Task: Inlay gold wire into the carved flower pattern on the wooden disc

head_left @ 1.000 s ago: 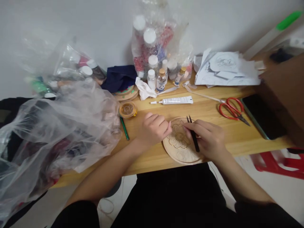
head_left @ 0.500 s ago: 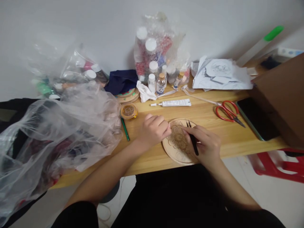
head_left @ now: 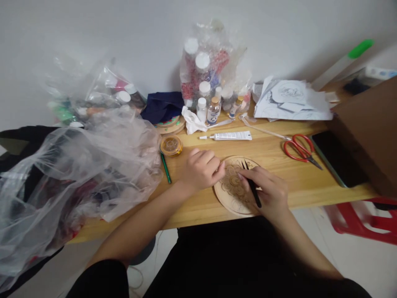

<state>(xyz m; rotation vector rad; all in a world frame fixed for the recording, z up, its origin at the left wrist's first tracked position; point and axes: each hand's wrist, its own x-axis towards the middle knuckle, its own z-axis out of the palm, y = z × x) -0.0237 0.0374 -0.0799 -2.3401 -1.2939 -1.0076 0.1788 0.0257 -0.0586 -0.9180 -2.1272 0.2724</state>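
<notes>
A round wooden disc (head_left: 228,200) with a flower pattern drawn on it lies near the table's front edge. My right hand (head_left: 269,188) is over the disc's right side, its fingers wrapped round black tweezers (head_left: 253,192). The tweezers' two tips point away from me above the pattern and stand a little apart. At the disc's left edge, my left hand (head_left: 203,169) is curled closed with its knuckles up. What it holds, if anything, is hidden under the fingers.
Behind lie a white tube (head_left: 232,135), small bottles (head_left: 213,111) and bagged jars. Red-handled scissors (head_left: 299,148), a phone (head_left: 339,159) and a cardboard box (head_left: 369,124) are at right. At left are a round amber container (head_left: 171,145), a green pencil (head_left: 166,167) and plastic bags (head_left: 124,161).
The view has shifted slightly, so the table items appear a little lower and further right. Both hands keep nearly the same pose, and the tweezers remain in my right hand.
</notes>
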